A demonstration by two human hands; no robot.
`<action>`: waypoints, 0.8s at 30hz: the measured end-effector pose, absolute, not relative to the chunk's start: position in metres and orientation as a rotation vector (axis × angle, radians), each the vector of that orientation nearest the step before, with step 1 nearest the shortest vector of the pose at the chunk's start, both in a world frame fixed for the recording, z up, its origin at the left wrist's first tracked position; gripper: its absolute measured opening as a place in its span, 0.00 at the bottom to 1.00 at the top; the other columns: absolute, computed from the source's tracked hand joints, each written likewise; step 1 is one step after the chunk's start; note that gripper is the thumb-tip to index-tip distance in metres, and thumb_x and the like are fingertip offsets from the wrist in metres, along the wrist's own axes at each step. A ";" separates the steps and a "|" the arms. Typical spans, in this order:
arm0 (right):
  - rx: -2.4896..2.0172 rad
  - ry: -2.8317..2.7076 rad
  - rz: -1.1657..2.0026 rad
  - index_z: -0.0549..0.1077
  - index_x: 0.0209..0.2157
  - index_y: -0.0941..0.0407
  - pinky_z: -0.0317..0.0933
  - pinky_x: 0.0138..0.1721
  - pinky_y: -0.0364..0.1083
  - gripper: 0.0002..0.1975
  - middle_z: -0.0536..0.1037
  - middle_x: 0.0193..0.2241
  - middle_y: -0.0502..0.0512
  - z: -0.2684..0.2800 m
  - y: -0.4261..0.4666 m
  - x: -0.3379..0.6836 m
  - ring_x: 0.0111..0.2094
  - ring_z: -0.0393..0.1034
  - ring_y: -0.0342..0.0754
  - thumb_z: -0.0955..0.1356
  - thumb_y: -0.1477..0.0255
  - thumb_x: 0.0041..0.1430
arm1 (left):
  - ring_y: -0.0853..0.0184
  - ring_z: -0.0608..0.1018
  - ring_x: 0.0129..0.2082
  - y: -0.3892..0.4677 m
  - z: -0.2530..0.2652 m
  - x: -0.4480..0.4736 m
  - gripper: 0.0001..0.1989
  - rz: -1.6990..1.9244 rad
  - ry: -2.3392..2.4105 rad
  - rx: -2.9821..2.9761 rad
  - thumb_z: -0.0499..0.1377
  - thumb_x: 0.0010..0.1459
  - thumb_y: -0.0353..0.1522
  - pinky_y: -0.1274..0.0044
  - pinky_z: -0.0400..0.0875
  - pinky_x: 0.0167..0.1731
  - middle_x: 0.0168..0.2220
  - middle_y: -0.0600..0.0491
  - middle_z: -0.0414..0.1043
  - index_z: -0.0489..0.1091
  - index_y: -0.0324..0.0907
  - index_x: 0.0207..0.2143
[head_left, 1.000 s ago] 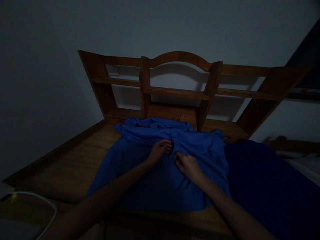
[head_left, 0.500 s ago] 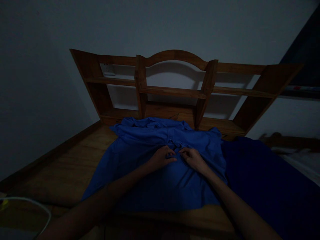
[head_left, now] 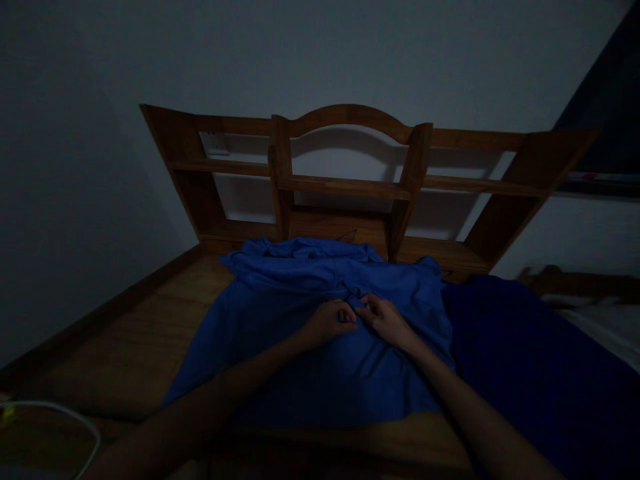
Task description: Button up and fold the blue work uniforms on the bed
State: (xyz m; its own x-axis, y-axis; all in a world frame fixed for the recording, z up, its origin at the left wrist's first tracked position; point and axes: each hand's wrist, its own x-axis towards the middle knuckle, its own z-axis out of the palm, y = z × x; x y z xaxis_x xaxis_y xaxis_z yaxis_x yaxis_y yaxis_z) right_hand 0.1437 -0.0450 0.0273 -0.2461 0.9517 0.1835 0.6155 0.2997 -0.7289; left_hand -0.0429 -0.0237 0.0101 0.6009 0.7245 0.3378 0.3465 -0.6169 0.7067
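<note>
A blue shirt-like garment [head_left: 290, 280] lies spread over the wooden desk, its far edge bunched against the shelf unit. Over its middle, my left hand [head_left: 333, 320] has its fingers curled on a fold of the cloth. Close by on the right, my right hand [head_left: 383, 317] pinches the same gathered fold between thumb and fingers. Small creases run out from where both hands meet. The room is dim, so I cannot make out any button or fastening at the fingertips.
Behind the garment stands a wooden shelf unit [head_left: 345, 187] against the wall. A darker blue cloth [head_left: 520, 360] lies on the right. The wooden desk top [head_left: 155, 320] shows at left, with a white cable [head_left: 65, 409] at the lower left corner. A wall socket [head_left: 217, 143] sits behind the shelves.
My left hand has shifted slightly right and down, its fingers more curled. My right hand stays close beside it on the cloth. The garment lies almost as before.
</note>
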 end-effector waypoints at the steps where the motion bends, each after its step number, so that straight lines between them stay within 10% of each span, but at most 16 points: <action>1: -1.337 -1.914 0.762 0.69 0.36 0.57 0.51 0.26 0.40 0.10 0.66 0.22 0.47 0.028 -0.044 0.144 0.24 0.60 0.41 0.63 0.65 0.57 | 0.70 0.72 0.30 -0.025 0.011 -0.043 0.08 0.827 0.829 2.236 0.63 0.49 0.35 0.81 0.64 0.32 0.30 0.55 0.72 0.72 0.40 0.31; 24: -1.194 -1.884 0.616 0.73 0.24 0.58 0.56 0.29 0.41 0.19 0.69 0.24 0.51 0.055 -0.061 0.138 0.28 0.63 0.42 0.61 0.60 0.61 | 0.66 0.77 0.26 -0.026 0.018 -0.050 0.11 0.986 0.979 1.793 0.61 0.48 0.37 0.83 0.66 0.17 0.28 0.51 0.75 0.70 0.38 0.31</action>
State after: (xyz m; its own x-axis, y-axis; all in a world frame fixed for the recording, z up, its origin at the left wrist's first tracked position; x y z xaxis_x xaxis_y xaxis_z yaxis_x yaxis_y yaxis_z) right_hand 0.1376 -0.0607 0.0551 -0.2305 0.9004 0.3690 0.5085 0.4348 -0.7433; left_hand -0.0499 -0.0256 0.0184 0.3839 0.8933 0.2340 0.2271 -0.3369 0.9137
